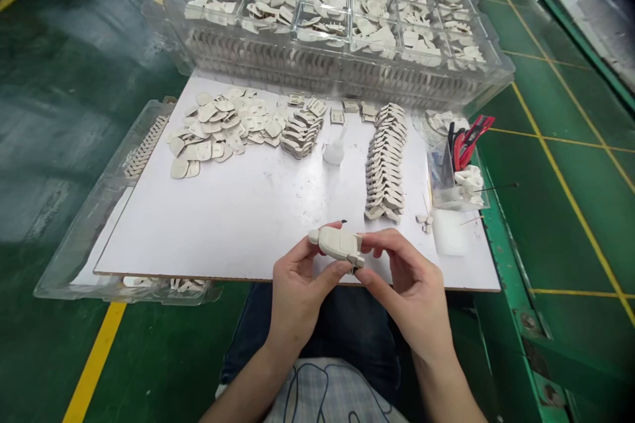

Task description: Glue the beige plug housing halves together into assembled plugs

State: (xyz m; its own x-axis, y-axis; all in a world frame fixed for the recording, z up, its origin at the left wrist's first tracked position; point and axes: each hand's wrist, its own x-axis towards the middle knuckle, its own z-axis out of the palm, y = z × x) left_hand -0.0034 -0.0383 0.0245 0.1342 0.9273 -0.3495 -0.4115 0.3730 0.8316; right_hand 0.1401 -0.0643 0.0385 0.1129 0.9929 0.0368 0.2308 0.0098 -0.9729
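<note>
My left hand (pixel 297 284) and my right hand (pixel 404 277) both pinch one small beige plastic part (pixel 337 244), held over the near edge of the white board (pixel 238 225). The left fingers grip its rounded left end and underside; the right fingers grip its right end. On the board beyond lie a loose pile of flat beige shells (pixel 223 129), a short stack of shells (pixel 300 132) and a long overlapping row of shells (pixel 385 162).
Clear compartment trays (pixel 337 10) full of beige parts are stacked at the back. A small clear bin (pixel 449 172) with red-handled cutters (pixel 471 135) stands at the right, a white block (pixel 449 232) near it. A clear tray (pixel 106 192) lies under the board. Green floor all around.
</note>
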